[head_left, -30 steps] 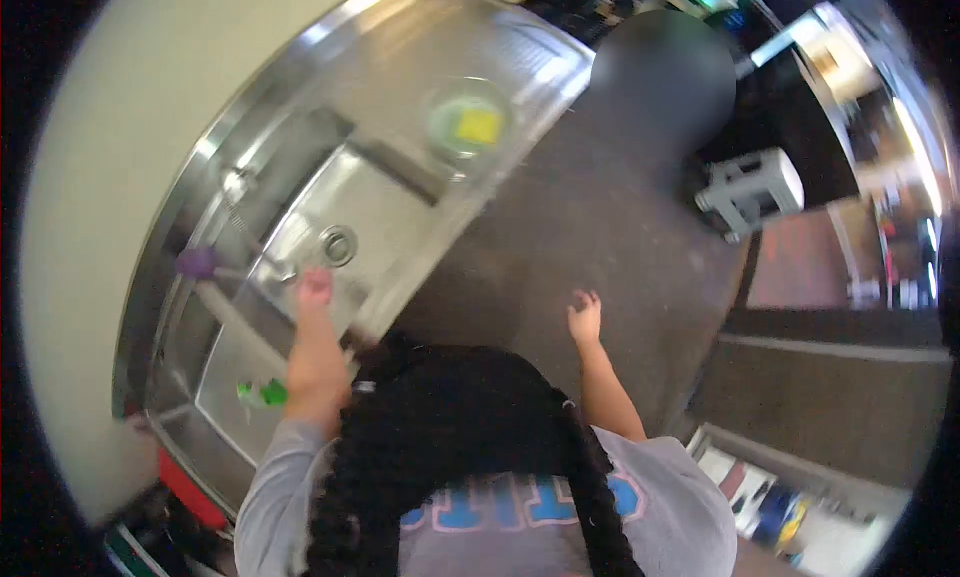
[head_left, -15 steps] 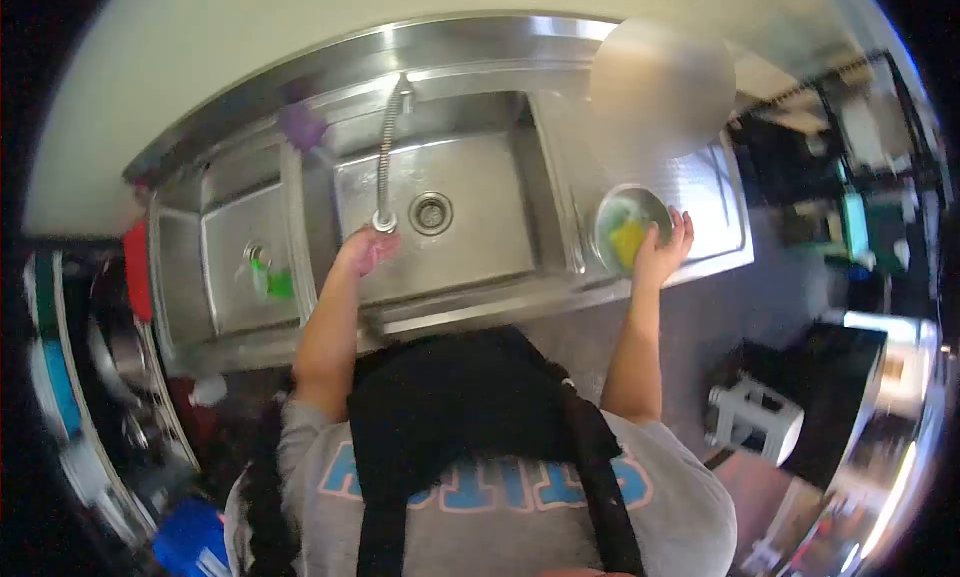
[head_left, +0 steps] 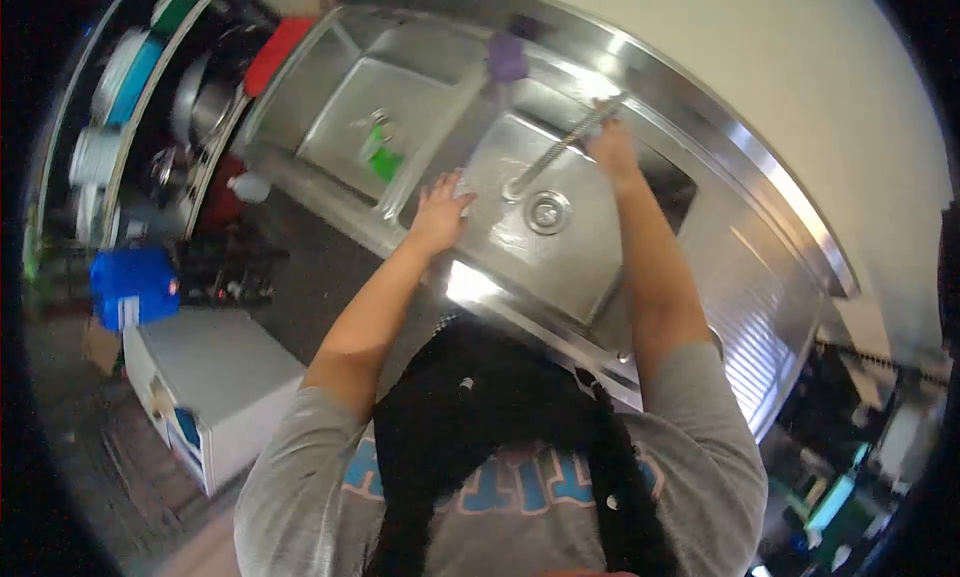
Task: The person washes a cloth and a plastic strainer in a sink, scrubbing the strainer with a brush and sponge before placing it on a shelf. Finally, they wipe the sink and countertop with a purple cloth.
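Note:
My left hand (head_left: 438, 215) is open with its fingers spread, over the near left side of the large sink basin (head_left: 585, 267). Beside it, the spring-hose faucet (head_left: 562, 154) reaches down over the basin, its spout end close to the drain (head_left: 547, 213). My right hand (head_left: 613, 145) is up at the base of the faucet, fingers bent around it; what exactly they grip is partly hidden. A green thing (head_left: 383, 160) lies in the smaller left basin (head_left: 345, 127). The bowl is mostly hidden by my right arm.
A purple cloth-like thing (head_left: 507, 59) sits at the back of the sink divider. To the right is the ridged metal drainboard (head_left: 765, 362). Shelves with pans (head_left: 205, 102) stand at the left, above a blue container (head_left: 135, 285) and a white cabinet (head_left: 225, 377).
My right hand has left the bowl with the yellow sponge and moved to the faucet base. My left hand has moved away from under the spout. The view has turned.

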